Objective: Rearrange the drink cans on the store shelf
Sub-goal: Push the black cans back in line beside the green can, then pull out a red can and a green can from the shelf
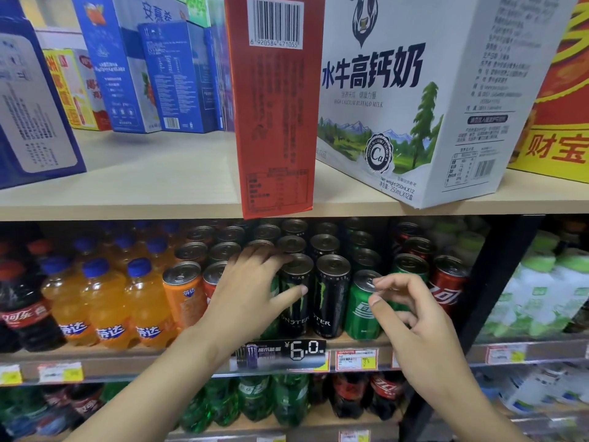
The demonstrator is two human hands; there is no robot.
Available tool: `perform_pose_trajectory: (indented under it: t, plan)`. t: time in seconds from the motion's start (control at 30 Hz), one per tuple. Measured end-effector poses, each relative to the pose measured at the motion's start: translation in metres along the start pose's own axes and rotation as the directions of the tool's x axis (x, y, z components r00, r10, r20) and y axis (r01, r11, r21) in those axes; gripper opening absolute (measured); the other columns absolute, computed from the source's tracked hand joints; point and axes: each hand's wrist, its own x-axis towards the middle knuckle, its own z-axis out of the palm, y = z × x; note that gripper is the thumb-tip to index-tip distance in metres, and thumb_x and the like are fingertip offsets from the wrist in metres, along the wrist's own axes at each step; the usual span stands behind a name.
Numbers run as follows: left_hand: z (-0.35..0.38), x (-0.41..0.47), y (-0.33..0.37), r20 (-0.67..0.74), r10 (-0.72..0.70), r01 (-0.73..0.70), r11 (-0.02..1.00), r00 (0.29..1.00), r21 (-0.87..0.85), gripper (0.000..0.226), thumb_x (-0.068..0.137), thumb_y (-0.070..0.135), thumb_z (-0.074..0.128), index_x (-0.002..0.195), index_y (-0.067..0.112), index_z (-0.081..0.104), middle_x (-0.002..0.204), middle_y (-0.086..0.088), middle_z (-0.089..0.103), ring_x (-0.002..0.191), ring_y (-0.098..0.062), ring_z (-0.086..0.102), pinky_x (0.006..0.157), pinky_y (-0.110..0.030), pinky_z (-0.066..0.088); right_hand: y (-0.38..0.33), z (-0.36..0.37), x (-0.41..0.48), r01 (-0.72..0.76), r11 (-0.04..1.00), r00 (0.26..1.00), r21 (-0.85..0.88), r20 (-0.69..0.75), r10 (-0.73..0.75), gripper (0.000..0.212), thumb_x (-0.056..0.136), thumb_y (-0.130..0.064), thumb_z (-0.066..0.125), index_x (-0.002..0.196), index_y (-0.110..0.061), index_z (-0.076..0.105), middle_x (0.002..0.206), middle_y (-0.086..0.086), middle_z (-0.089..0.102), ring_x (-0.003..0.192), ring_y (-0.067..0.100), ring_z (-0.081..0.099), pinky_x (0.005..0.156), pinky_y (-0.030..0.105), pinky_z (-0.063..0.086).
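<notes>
Drink cans stand in rows on the middle shelf [191, 352]. The front row holds an orange can [181, 295], a red can [213, 282], two black Monster cans [330, 295], a green can [361, 311] and a red cola can [447, 285]. My left hand [248, 298] wraps a partly hidden green can [274, 290], with its fingers over the top and its thumb lying across the left Monster can [294, 311]. My right hand [411, 317] is curled, and its thumb and forefinger tips touch the right rim of the green can beside the Monster cans.
Orange soda bottles [105, 307] and a cola bottle [22, 307] fill the shelf's left. Cartons, a red box [274, 122] and a white milk box [414, 106], sit on the shelf above. A black upright [497, 282] borders the right. Price tags [280, 354] line the shelf edge.
</notes>
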Motion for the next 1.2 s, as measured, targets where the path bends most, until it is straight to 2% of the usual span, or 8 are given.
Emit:
perform_pose_trajectory:
  t: [0.13, 0.23, 0.33, 0.5, 0.67, 0.8, 0.97, 1.2]
  plan:
    - [-0.032, -0.014, -0.01, -0.129, -0.106, 0.096, 0.992, 0.986, -0.08, 0.059, 0.081, 0.07, 0.057, 0.109, 0.02, 0.07, 0.09, 0.001, 0.062, 0.093, -0.025, 0.056, 0.078, -0.037, 0.043, -0.009, -0.018, 0.01, 0.037, 0.999, 0.999, -0.019, -0.003, -0.037, 0.018, 0.09, -0.024, 0.068, 0.1, -0.036, 0.061, 0.096, -0.002, 0.072, 0.051, 0.002, 0.058, 0.051, 0.013, 0.046]
    - [-0.064, -0.025, -0.031, -0.211, -0.24, 0.208, 0.964, 0.948, -0.163, 0.055, 0.077, 0.073, 0.059, 0.089, 0.02, 0.066, 0.078, 0.004, 0.056, 0.082, -0.022, 0.051, 0.066, -0.037, 0.039, -0.012, -0.034, 0.023, 0.083, 0.99, 0.996, -0.113, -0.009, -0.085, 0.024, 0.087, -0.027, 0.07, 0.107, -0.037, 0.062, 0.096, -0.002, 0.073, 0.048, 0.005, 0.053, 0.052, 0.016, 0.046]
    - [-0.078, -0.034, -0.053, -0.189, -0.223, 0.204, 0.972, 0.957, -0.115, 0.052, 0.075, 0.078, 0.051, 0.085, 0.028, 0.061, 0.076, 0.009, 0.059, 0.078, -0.018, 0.051, 0.065, -0.038, 0.038, -0.012, -0.048, 0.038, 0.139, 0.953, 0.99, -0.271, 0.011, -0.141, 0.035, 0.082, -0.04, 0.071, 0.116, -0.038, 0.06, 0.109, -0.009, 0.07, 0.064, 0.009, 0.063, 0.066, 0.023, 0.051]
    - [-0.062, -0.042, -0.07, 0.004, -0.143, 0.143, 0.987, 0.99, 0.069, 0.088, 0.073, 0.084, 0.045, 0.135, 0.022, 0.055, 0.113, -0.003, 0.068, 0.106, -0.028, 0.054, 0.09, -0.047, 0.038, -0.005, -0.066, 0.064, 0.219, 0.761, 0.971, -0.611, 0.215, -0.107, 0.093, 0.066, -0.08, 0.055, 0.145, -0.032, 0.04, 0.121, -0.007, 0.055, 0.123, 0.017, 0.049, 0.098, 0.031, 0.04]
    - [-0.049, -0.041, -0.082, 0.045, -0.107, 0.1, 0.985, 0.993, 0.14, 0.101, 0.069, 0.09, 0.038, 0.148, 0.028, 0.041, 0.153, 0.0, 0.044, 0.145, -0.025, 0.027, 0.114, -0.053, 0.02, 0.006, -0.072, 0.092, 0.335, 0.536, 0.921, -0.775, 0.39, -0.011, 0.125, 0.058, -0.095, 0.042, 0.158, -0.028, 0.01, 0.161, 0.006, 0.031, 0.145, 0.024, 0.031, 0.116, 0.029, 0.025]
    - [-0.04, -0.035, -0.087, 0.009, -0.068, 0.064, 0.973, 0.998, 0.222, 0.098, 0.068, 0.089, 0.039, 0.144, 0.027, 0.046, 0.152, -0.005, 0.046, 0.142, -0.025, 0.025, 0.114, -0.058, 0.018, 0.011, -0.072, 0.104, 0.417, 0.456, 0.882, -0.786, 0.47, 0.003, 0.142, 0.047, -0.102, 0.027, 0.159, -0.017, 0.009, 0.167, 0.003, 0.011, 0.152, 0.021, 0.017, 0.122, 0.029, 0.016]
    - [-0.03, -0.031, -0.081, -0.063, -0.132, 0.145, 0.947, 0.989, 0.286, 0.093, 0.063, 0.086, 0.045, 0.126, 0.019, 0.06, 0.136, -0.013, 0.058, 0.132, -0.036, 0.04, 0.109, -0.058, 0.026, 0.013, -0.071, 0.109, 0.402, 0.46, 0.884, -0.791, 0.467, 0.031, 0.122, 0.069, -0.068, 0.072, 0.158, -0.011, 0.011, 0.168, 0.007, 0.008, 0.153, 0.024, 0.014, 0.122, 0.034, 0.02]
    - [-0.027, -0.031, -0.078, -0.108, -0.158, 0.186, 0.925, 0.981, 0.332, 0.088, 0.062, 0.086, 0.047, 0.11, 0.016, 0.067, 0.131, -0.017, 0.06, 0.127, -0.04, 0.041, 0.104, -0.06, 0.029, 0.016, -0.066, 0.115, 0.339, 0.505, 0.908, -0.794, 0.417, 0.046, 0.087, 0.073, -0.051, 0.078, 0.144, -0.014, 0.044, 0.16, 0.006, 0.031, 0.138, 0.029, 0.041, 0.112, 0.037, 0.038]
